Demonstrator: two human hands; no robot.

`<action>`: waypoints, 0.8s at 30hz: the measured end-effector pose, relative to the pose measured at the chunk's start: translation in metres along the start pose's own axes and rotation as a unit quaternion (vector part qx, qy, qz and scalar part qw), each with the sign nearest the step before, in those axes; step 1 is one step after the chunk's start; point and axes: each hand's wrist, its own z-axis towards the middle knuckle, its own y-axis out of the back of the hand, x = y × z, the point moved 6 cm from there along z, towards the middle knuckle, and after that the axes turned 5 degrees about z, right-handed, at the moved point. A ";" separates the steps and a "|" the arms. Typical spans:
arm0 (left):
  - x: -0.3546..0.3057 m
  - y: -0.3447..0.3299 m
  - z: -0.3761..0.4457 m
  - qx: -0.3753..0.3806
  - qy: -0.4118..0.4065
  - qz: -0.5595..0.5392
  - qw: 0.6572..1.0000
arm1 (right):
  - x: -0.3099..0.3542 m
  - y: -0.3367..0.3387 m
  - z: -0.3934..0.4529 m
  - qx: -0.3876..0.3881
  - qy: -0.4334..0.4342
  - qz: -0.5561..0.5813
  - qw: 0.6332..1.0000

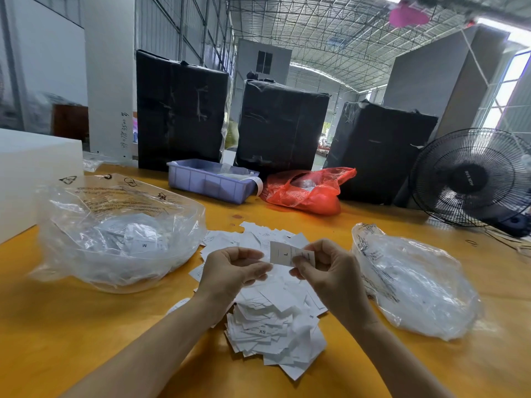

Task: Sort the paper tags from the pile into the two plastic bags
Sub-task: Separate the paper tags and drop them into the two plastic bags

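White paper tags lie in a loose heap [273, 317] on the yellow-orange wooden table [86, 326], between two clear crinkled plastic bags: the larger left bag [120, 231], open at the top with printed warnings on its film and a tag marked M showing through, and the smaller right bag [416, 285], lying just beside the heap's right edge. Above the heap, the right hand [327, 268] pinches a small white rectangular tag printed with an L [283, 253] between thumb and curled fingers, holding it upright so the letter faces the camera. The left hand [230, 268] has its fingers curled and seems to pinch another white slip, though what it holds is partly hidden.

The step in hand looks like reading the size before choosing a bag. To do it well, each tag should be held flat and single, so no second slip clings behind it, then dropped well inside the mouth of the right bag's or left bag's opening rather than at the rim. Which bag takes L cannot be told from here.

The tags are thin, square-cut, mostly blank-side up; XS and S show near the heap's front. Most of the pile seems unsorted.
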 end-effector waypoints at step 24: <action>0.004 0.002 0.003 -0.016 -0.007 -0.001 1.000 | -0.006 -0.011 -0.002 0.088 -0.086 0.025 0.992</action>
